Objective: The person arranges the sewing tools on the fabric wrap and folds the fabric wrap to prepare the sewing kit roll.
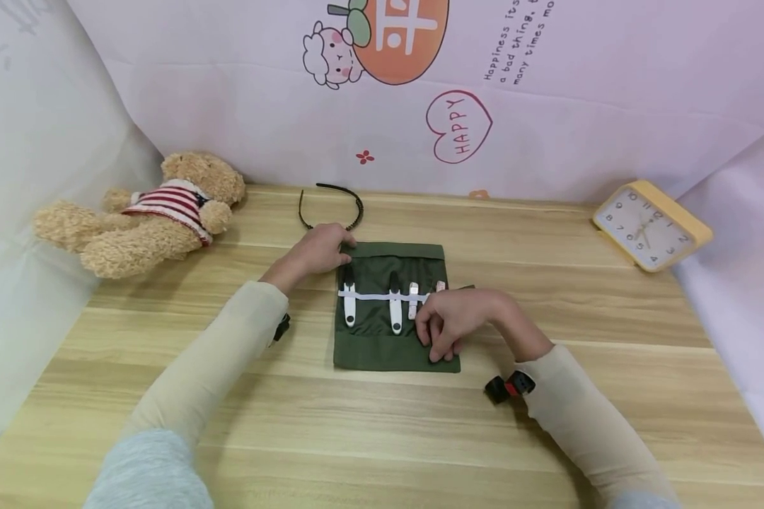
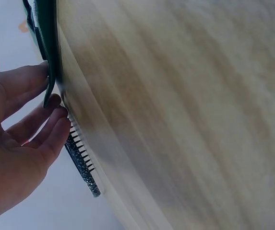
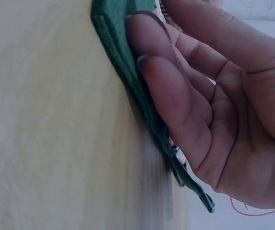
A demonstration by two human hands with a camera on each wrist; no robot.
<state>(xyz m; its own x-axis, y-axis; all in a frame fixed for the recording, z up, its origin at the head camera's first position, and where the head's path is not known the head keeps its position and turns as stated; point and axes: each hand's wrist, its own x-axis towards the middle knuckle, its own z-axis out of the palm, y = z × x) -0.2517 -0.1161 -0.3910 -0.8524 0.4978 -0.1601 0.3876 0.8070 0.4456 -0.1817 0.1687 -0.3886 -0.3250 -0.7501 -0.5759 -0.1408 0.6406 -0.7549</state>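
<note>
A dark green cloth roll-up pouch point(image 1: 363, 353) lies unrolled on the table. Across its middle a white elastic band point(image 1: 372, 297) holds two long white tools point(image 1: 395, 311) with black ends and small pale pieces point(image 1: 413, 300) that look like nail clippers. My left hand point(image 1: 321, 247) is at the pouch's far left corner; in the left wrist view, thumb and fingers pinch the cloth edge point(image 2: 53, 52). My right hand point(image 1: 455, 318) rests over the near right part, its loosely bent fingertips point(image 3: 163, 84) touching the cloth and covering part of the band.
A black headband point(image 1: 359, 208) lies just beyond the left hand. At the back left is a teddy bear point(image 1: 165, 212) in a striped shirt. A yellow clock point(image 1: 652, 226) stands at the back right, before a printed cloth backdrop point(image 1: 229, 85).
</note>
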